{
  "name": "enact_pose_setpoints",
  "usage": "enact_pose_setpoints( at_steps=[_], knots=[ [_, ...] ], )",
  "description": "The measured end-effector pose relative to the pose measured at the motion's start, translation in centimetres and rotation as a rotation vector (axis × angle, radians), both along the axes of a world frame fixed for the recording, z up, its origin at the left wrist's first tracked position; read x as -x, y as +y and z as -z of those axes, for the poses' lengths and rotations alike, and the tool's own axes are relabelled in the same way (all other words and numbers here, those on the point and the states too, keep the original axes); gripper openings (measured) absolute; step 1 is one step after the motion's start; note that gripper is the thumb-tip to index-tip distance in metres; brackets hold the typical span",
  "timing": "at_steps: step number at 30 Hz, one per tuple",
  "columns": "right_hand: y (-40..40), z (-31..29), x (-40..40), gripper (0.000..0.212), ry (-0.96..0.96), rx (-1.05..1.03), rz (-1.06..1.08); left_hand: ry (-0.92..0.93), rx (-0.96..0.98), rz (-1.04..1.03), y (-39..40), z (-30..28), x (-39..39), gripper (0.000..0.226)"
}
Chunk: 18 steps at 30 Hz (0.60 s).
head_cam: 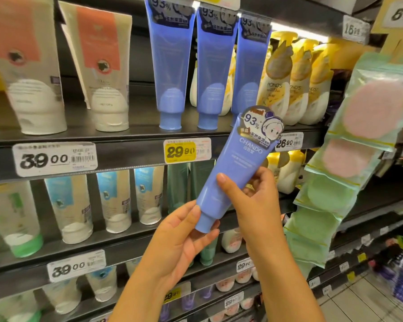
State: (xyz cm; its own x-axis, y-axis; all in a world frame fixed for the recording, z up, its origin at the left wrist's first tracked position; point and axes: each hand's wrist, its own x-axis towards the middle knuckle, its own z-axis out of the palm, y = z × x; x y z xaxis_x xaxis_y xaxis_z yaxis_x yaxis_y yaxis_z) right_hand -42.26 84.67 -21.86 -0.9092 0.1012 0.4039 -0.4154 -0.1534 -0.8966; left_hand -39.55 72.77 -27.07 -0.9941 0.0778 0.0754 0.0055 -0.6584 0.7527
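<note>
A blue CHANDO tube (233,166) with a "93%" sticker at its top is held tilted in front of the shop shelves, cap end down and to the left. My left hand (182,238) grips its blue cap between thumb and fingers. My right hand (249,196) holds the tube's lower body, thumb across the front and fingers curled behind. Three matching blue tubes (170,66) stand cap-down on the upper shelf behind it.
Beige and orange tubes (28,66) stand at the upper left, yellow Pond's bottles (296,84) at the upper right. A hanging strip of green packets with pink pads (349,145) dangles at the right. Price tags (186,151) line the shelf edges; lower shelves hold more tubes.
</note>
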Motion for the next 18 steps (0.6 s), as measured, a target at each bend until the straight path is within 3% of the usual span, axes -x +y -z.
enact_pose_setpoints(
  at_steps=[7, 11, 18],
  knots=[
    [-0.5, 0.1, -0.4, 0.032, 0.009, -0.067, -0.144, 0.013, 0.017, -0.134, -0.4, 0.0, -0.2, 0.038],
    [-0.9, 0.2, -0.3, 0.032, 0.025, -0.083, -0.109, 0.026, 0.09, -0.175, -0.4, -0.3, -0.4, 0.044],
    [-0.5, 0.9, -0.5, 0.023, -0.044, 0.228, -0.242, 0.004, -0.081, -0.04, 0.0, -1.1, -1.1, 0.027]
  ],
)
